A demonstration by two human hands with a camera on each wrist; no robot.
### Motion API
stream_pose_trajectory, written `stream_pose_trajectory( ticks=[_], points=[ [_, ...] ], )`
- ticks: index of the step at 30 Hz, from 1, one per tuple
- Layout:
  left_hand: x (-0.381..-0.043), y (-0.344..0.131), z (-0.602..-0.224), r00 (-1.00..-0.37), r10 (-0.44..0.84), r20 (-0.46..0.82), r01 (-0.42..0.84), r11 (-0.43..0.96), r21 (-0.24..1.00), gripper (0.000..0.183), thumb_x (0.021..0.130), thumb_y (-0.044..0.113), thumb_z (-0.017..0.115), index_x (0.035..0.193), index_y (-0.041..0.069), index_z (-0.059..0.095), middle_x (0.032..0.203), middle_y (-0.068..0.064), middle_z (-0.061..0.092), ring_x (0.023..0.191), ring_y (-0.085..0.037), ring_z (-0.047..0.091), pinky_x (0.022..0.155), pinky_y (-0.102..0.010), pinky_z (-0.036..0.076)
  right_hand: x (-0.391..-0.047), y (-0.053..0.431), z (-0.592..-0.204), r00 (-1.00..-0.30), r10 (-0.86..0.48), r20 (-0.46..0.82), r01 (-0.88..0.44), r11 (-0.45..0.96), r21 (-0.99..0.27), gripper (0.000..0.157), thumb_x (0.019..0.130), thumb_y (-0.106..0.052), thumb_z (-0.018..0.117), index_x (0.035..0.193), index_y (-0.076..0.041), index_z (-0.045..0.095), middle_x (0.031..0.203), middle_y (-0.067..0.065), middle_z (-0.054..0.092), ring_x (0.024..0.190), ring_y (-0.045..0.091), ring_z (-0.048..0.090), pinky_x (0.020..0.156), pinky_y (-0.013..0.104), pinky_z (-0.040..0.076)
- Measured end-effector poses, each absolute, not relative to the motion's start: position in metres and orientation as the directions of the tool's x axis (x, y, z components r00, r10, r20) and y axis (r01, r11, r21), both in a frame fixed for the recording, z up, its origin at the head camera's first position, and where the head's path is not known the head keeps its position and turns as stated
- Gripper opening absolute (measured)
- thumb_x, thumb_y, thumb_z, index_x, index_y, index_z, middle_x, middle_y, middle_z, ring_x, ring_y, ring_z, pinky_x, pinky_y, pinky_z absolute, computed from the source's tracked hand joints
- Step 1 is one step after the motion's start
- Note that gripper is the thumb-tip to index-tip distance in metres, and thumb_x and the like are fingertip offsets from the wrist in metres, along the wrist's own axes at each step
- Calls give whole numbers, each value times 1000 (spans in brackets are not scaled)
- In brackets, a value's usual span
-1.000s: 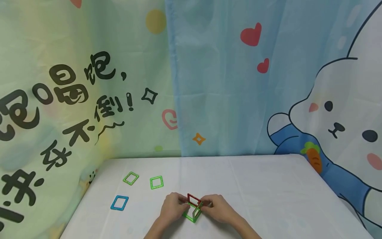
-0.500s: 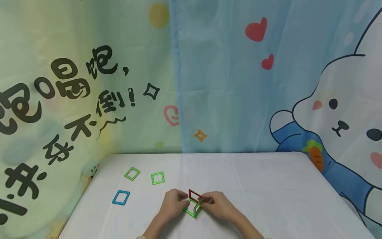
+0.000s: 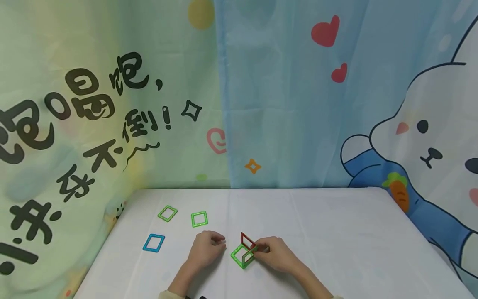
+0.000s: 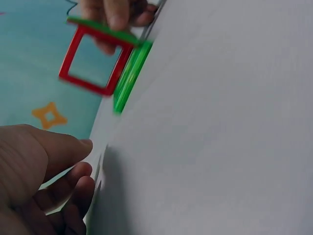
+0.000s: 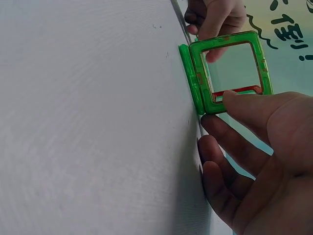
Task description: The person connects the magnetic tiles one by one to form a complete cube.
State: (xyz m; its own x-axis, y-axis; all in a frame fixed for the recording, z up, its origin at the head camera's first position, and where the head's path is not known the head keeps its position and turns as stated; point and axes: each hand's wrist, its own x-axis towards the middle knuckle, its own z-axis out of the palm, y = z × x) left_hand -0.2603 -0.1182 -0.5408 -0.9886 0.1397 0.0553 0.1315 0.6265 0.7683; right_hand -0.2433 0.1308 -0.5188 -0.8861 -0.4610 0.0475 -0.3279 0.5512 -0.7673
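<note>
Three magnetic square tiles stand joined on the white table in the head view. A flat green tile [image 3: 237, 261] forms the base, and a red tile [image 4: 70, 52] rises upright from it. Beside the red one, an upright green tile [image 5: 198, 78] meets it at a corner. My right hand [image 3: 275, 254] pinches this upright green tile, its thumb over the lower bar in the right wrist view. To the left of the tiles, my left hand [image 3: 205, 250] hovers apart from them with loosely bent fingers and nothing in its grasp.
Two loose green tiles [image 3: 162, 210] [image 3: 199, 225] and a blue tile [image 3: 146, 241] lie flat on the left of the white table [image 3: 317, 232]. Printed curtains hang behind the table and along its left side.
My left hand has let go of the joined tiles and drawn away to the left. The right hand keeps its pinch. The head view has tilted slightly downward.
</note>
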Motion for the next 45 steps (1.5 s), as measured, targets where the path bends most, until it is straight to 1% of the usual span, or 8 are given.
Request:
stream_pose_trajectory(
  ticks=[6, 13, 20, 27, 32, 35, 40, 45],
  points=[
    [-271, -145, -535, -994, 62, 95, 112, 691, 714, 12, 84, 11, 73, 94, 7, 73, 75, 4, 62, 63, -11, 55, 56, -28, 46, -244, 131, -518, -886, -463, 39, -321, 550, -771, 15, 86, -15, 73, 100, -11, 74, 86, -5, 69, 72, 10, 57, 63, 27, 44],
    [-292, -173, -528, -993, 46, 107, 108, 701, 705, 11, 84, 9, 73, 94, 5, 73, 76, 1, 63, 63, -14, 54, 55, -30, 45, -244, 131, -518, -892, -451, 29, -309, 564, -766, 17, 83, -14, 76, 99, -8, 74, 86, -4, 68, 75, 14, 58, 65, 29, 45],
    [-307, -181, -534, -994, 24, 105, 90, 713, 696, 10, 82, 8, 76, 92, 7, 74, 74, 2, 60, 64, -14, 52, 57, -30, 43, -243, 127, -519, -894, -446, -29, -237, 529, -815, 24, 81, -12, 78, 101, -1, 71, 81, -1, 66, 65, 13, 58, 52, 27, 48],
    [-312, -184, -542, -994, -16, 109, 68, 687, 723, 16, 79, 10, 80, 93, 6, 75, 60, 2, 48, 54, -13, 40, 49, -29, 33, -242, 127, -522, -895, -446, -32, -235, 531, -814, 23, 80, -13, 79, 100, -3, 72, 81, -3, 66, 68, 12, 57, 53, 26, 48],
    [-315, -189, -540, -992, -22, 128, 81, 664, 743, 23, 76, 9, 82, 97, 3, 74, 63, 1, 47, 55, -12, 40, 51, -29, 34, -241, 128, -520, -892, -450, -28, -229, 504, -833, 23, 81, -12, 78, 99, -1, 72, 80, -1, 65, 65, 14, 58, 52, 27, 49],
    [-317, -195, -537, -996, -23, 88, 53, 645, 762, 36, 74, 8, 83, 107, 0, 71, 66, -1, 49, 57, -13, 42, 52, -29, 36, -241, 128, -519, -891, -453, -31, -222, 495, -840, 23, 81, -12, 78, 99, -1, 72, 80, -1, 65, 65, 15, 58, 52, 27, 49],
    [-326, -204, -532, -999, 29, -40, -12, 649, 761, 58, 74, 11, 85, 125, -1, 61, 70, -2, 54, 60, -14, 46, 55, -28, 38, -241, 128, -517, -894, -446, -40, -213, 502, -838, 23, 81, -13, 78, 100, -1, 72, 82, -1, 65, 66, 14, 58, 53, 27, 49],
    [-334, -210, -531, -993, 40, -108, -56, 646, 761, 62, 74, 11, 84, 128, -2, 59, 68, -1, 53, 59, -13, 45, 55, -27, 37, -242, 127, -518, -891, -451, -44, -209, 494, -844, 24, 81, -13, 78, 100, -1, 72, 81, -2, 65, 66, 13, 57, 54, 26, 49]
  ],
)
